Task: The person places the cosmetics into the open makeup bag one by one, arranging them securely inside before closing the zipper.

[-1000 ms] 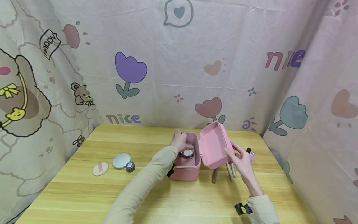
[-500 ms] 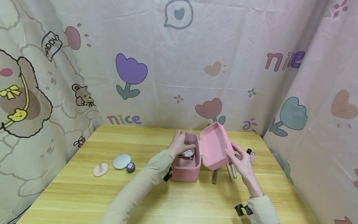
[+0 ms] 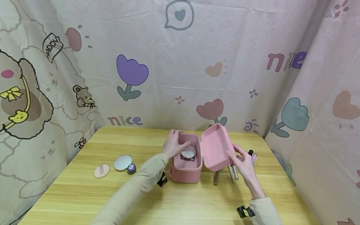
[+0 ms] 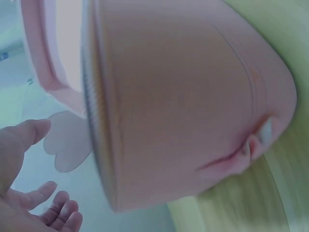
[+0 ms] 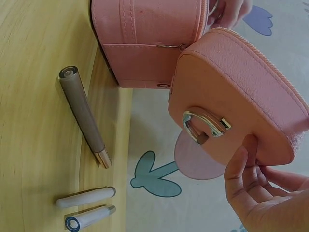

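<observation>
My pink case stands upright toward the desk's back edge, about midway between its left and right edges. Its mouth faces up, and the long axis of that opening runs away from me toward the back edge. The lid is hinged on the case's right side and swung out over the desk's right half, its hollow facing up and left, its long axis roughly in line with the case's. The curved handle sits on the lid's outer face, which only the right wrist view shows.

My right hand pinches the lid's outer rim, thumb on the inside, fingers behind. My left hand is over the case's left wall, thumb well apart from the loosely bent fingers, with nothing in its hold; I can't tell whether it touches the rim.

Inside the case lies a round compact, pale face up; the dark thing beneath it is mostly covered and hard to make out. The brown tube and two pale tubes point from under the lid toward the desk's front edge, their far ends hidden in the head view. That front edge is cut off, and the left wrist view is blurred.
</observation>
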The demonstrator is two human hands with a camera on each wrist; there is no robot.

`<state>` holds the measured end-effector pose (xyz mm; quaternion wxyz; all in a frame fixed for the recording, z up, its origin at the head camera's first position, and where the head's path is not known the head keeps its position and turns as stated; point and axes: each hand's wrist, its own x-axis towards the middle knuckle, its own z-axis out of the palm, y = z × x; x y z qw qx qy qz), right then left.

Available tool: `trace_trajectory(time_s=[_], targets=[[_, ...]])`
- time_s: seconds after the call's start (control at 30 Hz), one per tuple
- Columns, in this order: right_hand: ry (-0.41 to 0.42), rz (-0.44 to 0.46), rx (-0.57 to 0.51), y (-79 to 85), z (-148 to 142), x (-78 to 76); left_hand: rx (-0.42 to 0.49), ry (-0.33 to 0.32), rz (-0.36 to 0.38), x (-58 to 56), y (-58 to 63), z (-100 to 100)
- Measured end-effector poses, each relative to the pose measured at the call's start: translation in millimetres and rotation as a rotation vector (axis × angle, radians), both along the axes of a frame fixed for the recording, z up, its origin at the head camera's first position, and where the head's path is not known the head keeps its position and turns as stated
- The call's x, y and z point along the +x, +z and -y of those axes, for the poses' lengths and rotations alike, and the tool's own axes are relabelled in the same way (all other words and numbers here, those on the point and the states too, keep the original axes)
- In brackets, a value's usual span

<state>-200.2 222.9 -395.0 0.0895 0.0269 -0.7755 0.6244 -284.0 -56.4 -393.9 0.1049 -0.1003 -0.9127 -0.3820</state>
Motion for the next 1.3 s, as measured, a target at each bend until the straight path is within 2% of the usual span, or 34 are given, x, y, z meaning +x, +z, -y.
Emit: trace_trajectory(time_s=[0.2, 0.5, 0.77, 0.87, 1.03, 1.2, 1.3], targets=[[0.005, -0.006, 0.002, 0.4, -0.6, 0.8, 0.062, 0.047, 0.024, 9.7, 9.0, 22.5], [0.009, -0.008, 0.003, -1.9, -2.3, 2.6, -0.018, 0.123, 0.053, 17.5, 13.6, 60.4], [0.014, -0.018, 0.000, -3.5, -3.0, 2.5, -0.031, 0.175, 0.141, 20.4, 15.5, 109.7], [0.011, -0.012, 0.000, -3.8, -3.2, 2.1, -0.069, 0.209, 0.177, 20.2, 15.8, 130.7], [0.007, 0.000, 0.001, -4.3, -3.4, 1.3, -0.183, 0.261, 0.245, 17.9, 12.7, 166.3], [0.007, 0.003, 0.001, -4.4, -3.2, 0.9, -0.313, 0.284, 0.310, 18.5, 3.9, 194.1], [0.011, 0.000, -0.004, -4.4, -3.1, 0.9, -0.340, 0.300, 0.382, 20.7, -3.5, 203.4]])
